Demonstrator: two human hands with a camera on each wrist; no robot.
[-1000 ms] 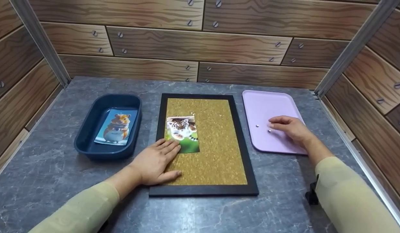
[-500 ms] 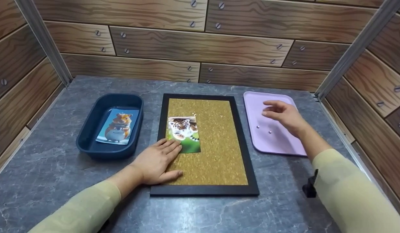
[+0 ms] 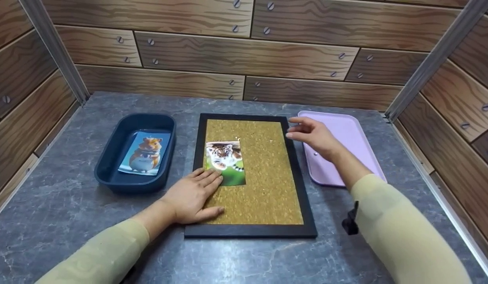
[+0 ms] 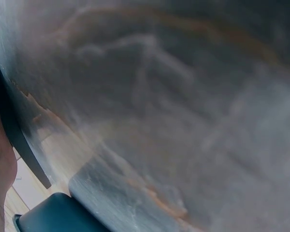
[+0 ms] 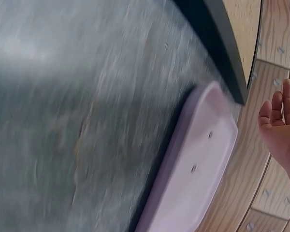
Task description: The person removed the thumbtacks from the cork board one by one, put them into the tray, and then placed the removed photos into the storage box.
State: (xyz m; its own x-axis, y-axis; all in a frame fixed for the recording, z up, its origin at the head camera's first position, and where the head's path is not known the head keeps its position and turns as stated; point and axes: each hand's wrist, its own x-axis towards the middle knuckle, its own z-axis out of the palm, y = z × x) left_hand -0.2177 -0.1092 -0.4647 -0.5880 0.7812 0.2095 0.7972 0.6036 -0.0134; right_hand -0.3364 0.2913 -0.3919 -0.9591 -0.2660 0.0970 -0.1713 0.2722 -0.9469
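Note:
My left hand [image 3: 192, 193] lies with fingers extended on a black-framed cork board [image 3: 267, 197], fingertips over the lower left corner of a tiger cub picture [image 3: 224, 157]. Only an edge of that hand shows in the left wrist view. My right hand [image 3: 316, 138] hovers between the board's right edge and a lilac tray [image 3: 362, 146], its thumb and fingers bent towards each other. Whether something tiny sits between its fingertips cannot be made out. Two small silvery pin-like pieces lie on the tray; one piece [image 5: 193, 168] shows clearly in the right wrist view.
Left of the board stands a dark blue bin [image 3: 103, 165] holding a hamster picture [image 3: 145, 154]. Small shiny specks dot the cork near the picture's top and to its right. Wood-patterned walls [image 3: 244, 55] enclose the grey marbled table [image 3: 244, 260].
My right hand has risen from near the small pieces on the tray and moved left to the board's right edge. The left hand stays on the picture's corner.

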